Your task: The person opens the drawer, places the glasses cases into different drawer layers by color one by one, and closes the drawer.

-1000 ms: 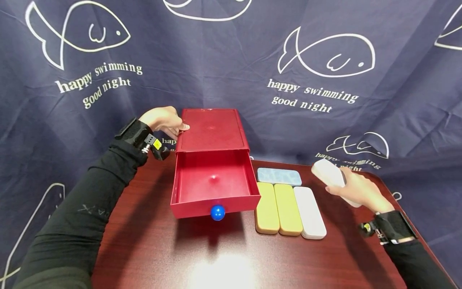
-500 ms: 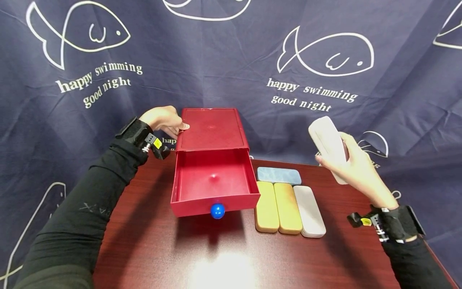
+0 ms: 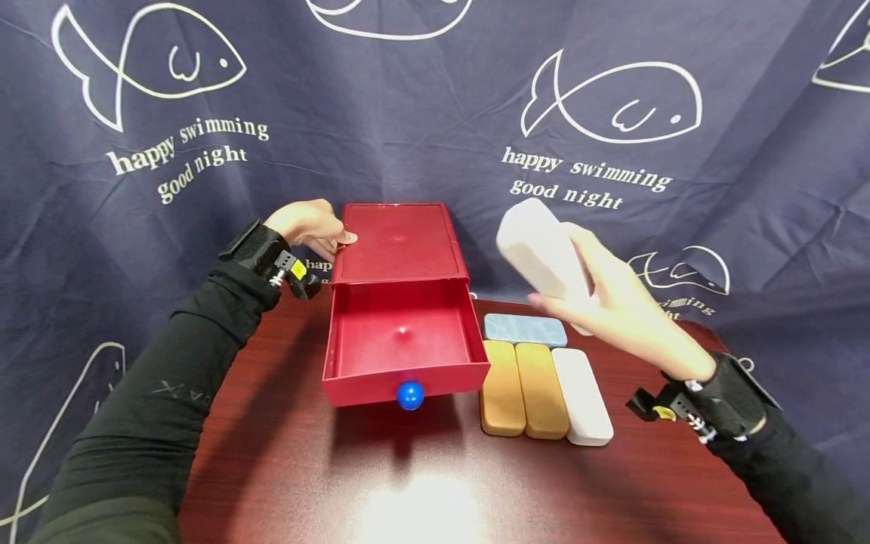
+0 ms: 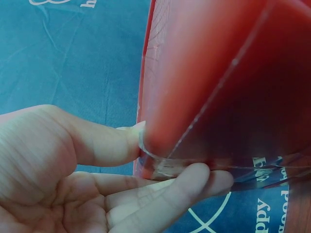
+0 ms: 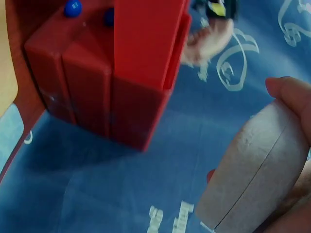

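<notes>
A red drawer cabinet (image 3: 402,245) stands at the back of the table, its top drawer (image 3: 367,387) pulled out toward me and holding nothing. A blue knob (image 3: 410,395) sits on the drawer's front. My left hand (image 3: 309,225) grips the cabinet's left side near the back, thumb on the top edge; the left wrist view shows the fingers (image 4: 160,199) under that edge. In the air right of the cabinet, my right hand (image 3: 615,291) holds a white oblong case (image 3: 540,248), tilted, with a thin seam along its side (image 5: 252,179). Its thumb and fingers wrap round the lower part.
To the right of the drawer lie two yellow oblong cases (image 3: 503,389), a white one (image 3: 582,398) and a light blue one (image 3: 525,329) behind them. A dark fabric backdrop (image 3: 408,106) with fish drawings hangs close behind the brown table (image 3: 272,446).
My right hand has lifted the white case off to the right, then carried it up and leftward toward the cabinet. The left hand and the drawer have stayed where they were.
</notes>
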`<move>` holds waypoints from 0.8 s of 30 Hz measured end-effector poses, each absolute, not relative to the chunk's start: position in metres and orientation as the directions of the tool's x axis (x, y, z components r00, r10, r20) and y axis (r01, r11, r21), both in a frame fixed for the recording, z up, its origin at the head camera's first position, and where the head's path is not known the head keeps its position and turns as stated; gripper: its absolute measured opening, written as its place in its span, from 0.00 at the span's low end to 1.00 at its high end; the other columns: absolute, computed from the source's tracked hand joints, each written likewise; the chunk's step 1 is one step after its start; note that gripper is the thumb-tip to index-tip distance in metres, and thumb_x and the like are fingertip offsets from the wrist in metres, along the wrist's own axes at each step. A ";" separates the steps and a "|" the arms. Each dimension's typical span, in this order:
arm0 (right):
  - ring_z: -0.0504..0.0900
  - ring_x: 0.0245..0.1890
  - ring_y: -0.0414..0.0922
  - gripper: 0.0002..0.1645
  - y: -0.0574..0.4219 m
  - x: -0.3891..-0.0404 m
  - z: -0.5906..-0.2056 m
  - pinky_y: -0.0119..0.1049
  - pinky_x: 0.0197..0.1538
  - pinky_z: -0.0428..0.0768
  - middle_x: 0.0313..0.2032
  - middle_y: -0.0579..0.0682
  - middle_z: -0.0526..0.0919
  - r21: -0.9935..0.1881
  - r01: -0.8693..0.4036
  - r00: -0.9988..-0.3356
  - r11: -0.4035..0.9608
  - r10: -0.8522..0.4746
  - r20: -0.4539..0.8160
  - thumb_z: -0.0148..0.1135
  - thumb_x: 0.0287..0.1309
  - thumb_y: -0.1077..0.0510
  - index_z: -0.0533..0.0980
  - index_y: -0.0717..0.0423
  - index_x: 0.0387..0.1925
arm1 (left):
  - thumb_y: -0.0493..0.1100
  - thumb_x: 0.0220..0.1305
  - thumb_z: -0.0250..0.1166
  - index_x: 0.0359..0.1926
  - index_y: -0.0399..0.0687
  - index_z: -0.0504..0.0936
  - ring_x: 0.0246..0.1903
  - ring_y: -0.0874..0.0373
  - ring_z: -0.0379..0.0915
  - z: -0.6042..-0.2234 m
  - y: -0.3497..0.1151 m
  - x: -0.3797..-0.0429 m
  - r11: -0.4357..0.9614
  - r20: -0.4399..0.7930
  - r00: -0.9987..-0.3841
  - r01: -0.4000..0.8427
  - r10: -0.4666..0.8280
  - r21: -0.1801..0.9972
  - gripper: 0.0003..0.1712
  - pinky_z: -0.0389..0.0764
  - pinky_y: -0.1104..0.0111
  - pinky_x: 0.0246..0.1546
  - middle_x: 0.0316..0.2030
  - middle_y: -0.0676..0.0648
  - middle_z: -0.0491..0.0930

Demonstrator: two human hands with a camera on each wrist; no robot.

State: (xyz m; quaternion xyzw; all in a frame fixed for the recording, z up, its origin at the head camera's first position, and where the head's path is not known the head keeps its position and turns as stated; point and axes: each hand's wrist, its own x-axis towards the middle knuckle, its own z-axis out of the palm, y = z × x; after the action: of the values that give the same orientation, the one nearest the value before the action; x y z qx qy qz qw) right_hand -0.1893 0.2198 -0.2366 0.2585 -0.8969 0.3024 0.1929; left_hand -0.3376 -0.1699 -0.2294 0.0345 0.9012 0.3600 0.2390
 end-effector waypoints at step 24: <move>0.73 0.28 0.38 0.43 0.124 -0.188 -0.220 0.33 0.27 0.74 0.33 0.40 0.73 -0.040 -0.703 -0.699 0.710 -0.679 0.226 0.67 0.38 0.33 0.63 0.46 0.53 | 0.41 0.64 0.56 0.51 0.24 0.65 0.31 0.55 0.81 -0.230 -0.172 -0.339 0.749 -0.406 -0.889 -0.119 0.213 0.652 0.23 0.80 0.61 0.42 0.39 0.36 0.76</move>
State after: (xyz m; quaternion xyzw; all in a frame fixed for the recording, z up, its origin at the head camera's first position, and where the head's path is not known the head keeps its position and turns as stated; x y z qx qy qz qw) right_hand -0.1881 0.1236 -0.2205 0.3756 -0.9196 0.0616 0.0977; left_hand -0.3392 -0.1722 -0.2303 0.0259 0.9052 0.3536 0.2345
